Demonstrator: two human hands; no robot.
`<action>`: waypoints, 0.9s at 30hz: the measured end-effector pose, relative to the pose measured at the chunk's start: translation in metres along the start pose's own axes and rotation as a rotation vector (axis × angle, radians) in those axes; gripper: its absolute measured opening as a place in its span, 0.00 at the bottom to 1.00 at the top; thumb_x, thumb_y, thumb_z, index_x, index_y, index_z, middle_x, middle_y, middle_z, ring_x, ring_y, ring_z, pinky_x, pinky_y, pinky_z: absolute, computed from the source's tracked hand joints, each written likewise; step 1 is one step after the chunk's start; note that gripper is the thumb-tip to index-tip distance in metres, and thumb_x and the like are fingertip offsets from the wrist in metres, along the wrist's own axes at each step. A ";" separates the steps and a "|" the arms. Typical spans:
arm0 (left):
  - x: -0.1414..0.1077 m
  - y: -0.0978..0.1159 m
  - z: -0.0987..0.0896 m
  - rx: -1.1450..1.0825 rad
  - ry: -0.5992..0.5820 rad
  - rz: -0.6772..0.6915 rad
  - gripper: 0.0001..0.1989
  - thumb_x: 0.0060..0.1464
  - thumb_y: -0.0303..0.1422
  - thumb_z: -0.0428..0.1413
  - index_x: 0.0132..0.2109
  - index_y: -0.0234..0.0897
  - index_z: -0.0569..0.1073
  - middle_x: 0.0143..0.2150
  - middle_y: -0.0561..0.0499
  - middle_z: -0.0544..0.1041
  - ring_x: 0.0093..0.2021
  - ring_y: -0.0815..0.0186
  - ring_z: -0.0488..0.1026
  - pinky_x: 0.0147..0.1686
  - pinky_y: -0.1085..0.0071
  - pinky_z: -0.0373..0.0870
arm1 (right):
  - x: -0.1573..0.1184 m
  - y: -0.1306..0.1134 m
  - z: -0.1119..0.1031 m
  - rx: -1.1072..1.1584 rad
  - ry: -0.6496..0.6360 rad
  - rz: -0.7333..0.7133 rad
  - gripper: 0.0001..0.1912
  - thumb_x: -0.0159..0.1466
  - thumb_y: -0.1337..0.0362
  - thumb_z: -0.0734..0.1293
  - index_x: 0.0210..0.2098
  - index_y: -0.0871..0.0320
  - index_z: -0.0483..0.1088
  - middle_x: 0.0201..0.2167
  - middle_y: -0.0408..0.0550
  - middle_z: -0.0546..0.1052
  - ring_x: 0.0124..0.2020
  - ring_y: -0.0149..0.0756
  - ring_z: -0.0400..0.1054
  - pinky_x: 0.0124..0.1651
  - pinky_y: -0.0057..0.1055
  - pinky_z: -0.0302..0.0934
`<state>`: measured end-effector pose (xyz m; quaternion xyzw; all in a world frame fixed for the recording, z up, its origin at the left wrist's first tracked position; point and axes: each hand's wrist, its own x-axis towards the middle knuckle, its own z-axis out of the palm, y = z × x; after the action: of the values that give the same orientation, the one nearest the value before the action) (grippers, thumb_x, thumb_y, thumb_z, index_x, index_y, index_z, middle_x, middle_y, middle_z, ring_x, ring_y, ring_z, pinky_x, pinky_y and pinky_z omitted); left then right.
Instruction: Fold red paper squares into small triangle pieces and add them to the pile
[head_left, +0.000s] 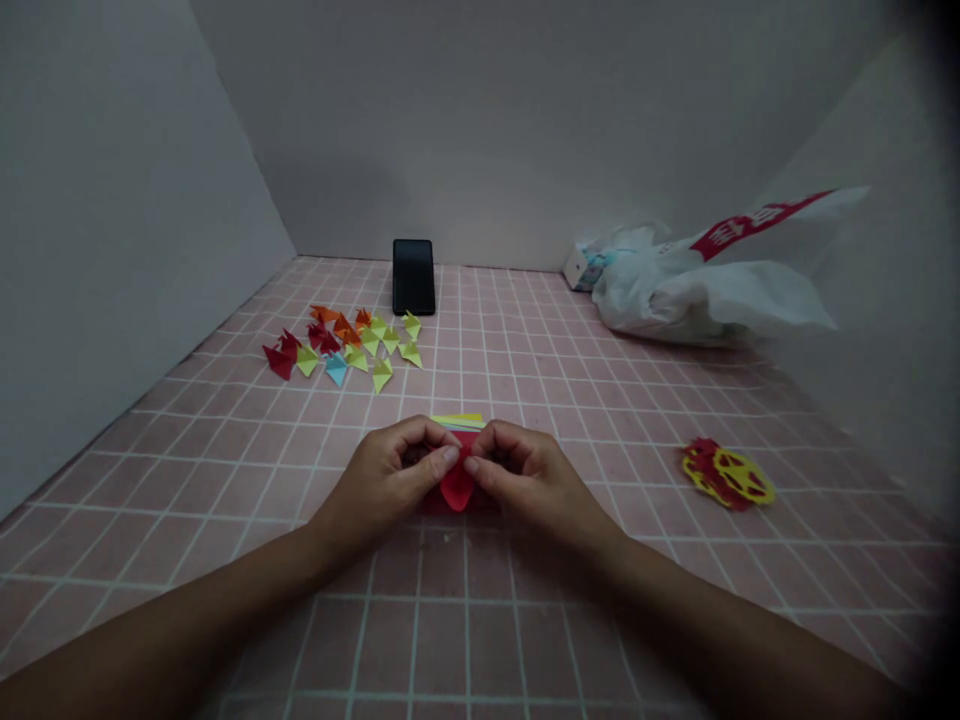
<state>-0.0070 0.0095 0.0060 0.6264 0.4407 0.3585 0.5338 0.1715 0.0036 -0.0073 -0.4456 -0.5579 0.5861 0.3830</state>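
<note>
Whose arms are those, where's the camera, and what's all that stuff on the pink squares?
There's no robot here, just a person's bare hands. The camera is worn on their head, so you look forward and down as they do. The left hand and right hand pinch a piece of red paper between thumbs and fingers. Just beyond is some yellow paper. On the pink checked surface, farther off to the left, sit little origami figures in red, orange, yellow and blue. Behind them leans a black phone. To the right are red and yellow cutouts and a white plastic bag.
</note>
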 end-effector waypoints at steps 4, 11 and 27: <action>0.000 -0.001 0.000 -0.023 0.012 -0.039 0.07 0.55 0.35 0.57 0.34 0.35 0.73 0.29 0.54 0.73 0.30 0.69 0.68 0.31 0.74 0.65 | 0.001 -0.001 0.000 -0.018 0.009 -0.007 0.09 0.60 0.63 0.66 0.26 0.58 0.64 0.24 0.41 0.68 0.25 0.28 0.59 0.28 0.27 0.53; 0.001 -0.001 0.001 -0.114 -0.010 -0.095 0.09 0.55 0.37 0.58 0.33 0.35 0.73 0.29 0.55 0.72 0.29 0.71 0.67 0.30 0.75 0.64 | 0.001 0.000 0.002 -0.043 0.007 -0.016 0.09 0.60 0.63 0.66 0.26 0.58 0.65 0.25 0.41 0.69 0.26 0.29 0.60 0.29 0.27 0.55; 0.001 -0.001 0.002 -0.192 0.001 -0.195 0.08 0.52 0.35 0.60 0.31 0.34 0.74 0.27 0.55 0.73 0.27 0.71 0.68 0.28 0.76 0.65 | -0.001 -0.004 0.000 -0.090 0.019 -0.029 0.08 0.60 0.64 0.66 0.25 0.58 0.65 0.25 0.41 0.68 0.28 0.30 0.61 0.31 0.28 0.56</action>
<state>-0.0053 0.0102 0.0044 0.5263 0.4636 0.3457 0.6233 0.1713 0.0030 -0.0032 -0.4598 -0.5864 0.5504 0.3765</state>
